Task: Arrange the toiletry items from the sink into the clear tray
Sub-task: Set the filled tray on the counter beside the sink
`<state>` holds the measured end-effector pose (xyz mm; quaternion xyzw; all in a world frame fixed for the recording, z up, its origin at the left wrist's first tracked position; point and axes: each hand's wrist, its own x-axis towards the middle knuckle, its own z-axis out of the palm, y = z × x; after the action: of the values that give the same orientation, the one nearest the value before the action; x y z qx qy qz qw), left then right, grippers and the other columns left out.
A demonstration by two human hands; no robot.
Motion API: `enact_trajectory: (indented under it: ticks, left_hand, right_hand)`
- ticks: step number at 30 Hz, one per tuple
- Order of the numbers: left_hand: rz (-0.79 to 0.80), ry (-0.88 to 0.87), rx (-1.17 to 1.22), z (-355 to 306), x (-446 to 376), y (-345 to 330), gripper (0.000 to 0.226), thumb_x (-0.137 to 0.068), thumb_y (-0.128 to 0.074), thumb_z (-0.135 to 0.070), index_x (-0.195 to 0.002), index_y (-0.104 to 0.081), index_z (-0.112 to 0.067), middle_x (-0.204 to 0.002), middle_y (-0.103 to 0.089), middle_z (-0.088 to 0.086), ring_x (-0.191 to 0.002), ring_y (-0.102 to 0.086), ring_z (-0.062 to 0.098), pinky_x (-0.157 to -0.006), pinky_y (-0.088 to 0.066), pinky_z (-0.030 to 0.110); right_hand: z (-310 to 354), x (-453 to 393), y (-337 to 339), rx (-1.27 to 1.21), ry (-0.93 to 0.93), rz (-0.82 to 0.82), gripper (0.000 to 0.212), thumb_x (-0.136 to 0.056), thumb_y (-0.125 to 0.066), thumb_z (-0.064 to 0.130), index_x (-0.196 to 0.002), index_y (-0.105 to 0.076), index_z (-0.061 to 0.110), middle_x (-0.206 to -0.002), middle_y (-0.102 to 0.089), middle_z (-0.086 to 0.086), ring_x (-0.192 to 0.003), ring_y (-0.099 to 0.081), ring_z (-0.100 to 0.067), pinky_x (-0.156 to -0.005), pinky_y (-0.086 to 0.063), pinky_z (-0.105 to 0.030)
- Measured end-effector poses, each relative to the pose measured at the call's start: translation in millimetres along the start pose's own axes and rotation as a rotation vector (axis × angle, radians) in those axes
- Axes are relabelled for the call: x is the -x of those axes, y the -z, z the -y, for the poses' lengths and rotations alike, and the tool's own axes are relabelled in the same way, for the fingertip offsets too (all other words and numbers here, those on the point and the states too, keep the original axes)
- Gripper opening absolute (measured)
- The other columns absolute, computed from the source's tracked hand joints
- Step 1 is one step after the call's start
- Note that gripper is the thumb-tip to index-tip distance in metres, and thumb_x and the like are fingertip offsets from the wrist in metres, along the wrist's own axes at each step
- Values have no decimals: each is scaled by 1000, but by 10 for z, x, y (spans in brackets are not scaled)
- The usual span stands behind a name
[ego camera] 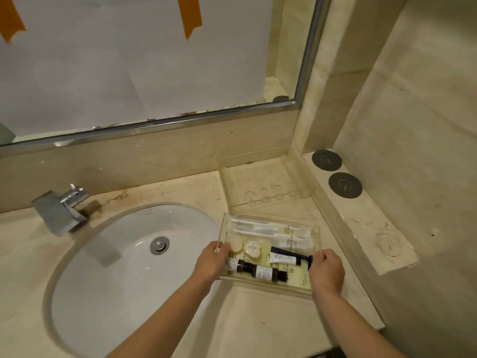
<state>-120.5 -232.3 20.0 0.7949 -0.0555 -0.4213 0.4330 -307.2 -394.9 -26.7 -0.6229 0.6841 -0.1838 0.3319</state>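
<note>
Head view: both hands (213, 260) (326, 268) grip filled clear tray (316, 231).

We see a white sink bowl (111, 267) with a silver drain, set in cream marble veined with brown stains. The clear tray (316, 233) holds two dark brown bottles (258, 271) with white labels, pale yellow round soaps (253, 250), white toothbrush packets (271, 229) and a navy-and-white tube (284, 255). Two dark grey discs (345, 185) sit on the beige ledge, and orange tape (189, 15) marks the white-papered mirror
</note>
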Motion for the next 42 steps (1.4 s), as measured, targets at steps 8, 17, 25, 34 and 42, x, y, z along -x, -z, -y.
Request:
enact_trajectory:
  ticks: [8, 17, 25, 34, 42]
  left_hand:
    - [35, 19, -38, -137, -114, -187, 43, -88, -50, -46, -121, -55, -19, -114, -63, 7, -100, -62, 26, -83, -56, 41]
    - [-1, 20, -46, -228, -205, -60, 46, -86, -55, -45, -124, -52, -19, -118, -62, 8, -102, -61, 26, -68, -56, 32]
    - [-27, 131, 160, -119, -236, 137, 51, -84, -66, -35, -129, -45, -22, -120, -58, 10, -99, -63, 29, -81, -57, 42]
    - [-52, 116, 317, -178, -295, 98, 68, -82, -71, -9, -140, -35, -11, -104, -58, 4, -102, -62, 29, -90, -55, 45]
    - [-145, 142, 436, -256, -439, -7, 46, -80, -66, 0, -123, -49, 0, -107, -61, 15, -99, -63, 29, -87, -56, 40]
  right_hand:
    - [-86, -271, 17, -24, -56, 0, 29, -94, -42, 16, -68, -54, 14, -85, -63, -17, -71, -54, -34, -63, -43, -36]
    - [106, -312, -112, -47, -32, 58, 25, -94, -41, 14, -76, -58, 10, -89, -63, -16, -76, -55, -34, -66, -41, -33]
    - [358, -212, -245, -95, 25, 160, 26, -94, -43, 21, -73, -57, 15, -91, -61, -10, -72, -56, -29, -65, -44, -35]
    - [513, -273, -280, -196, -25, 286, 19, -95, -47, 31, -95, -60, 18, -100, -64, -5, -88, -61, -26, -83, -51, -43]
    - [605, -176, -287, -290, -244, 263, 45, -72, -58, 52, -95, -61, 14, -88, -67, -6, -78, -62, -26, -75, -54, -40]
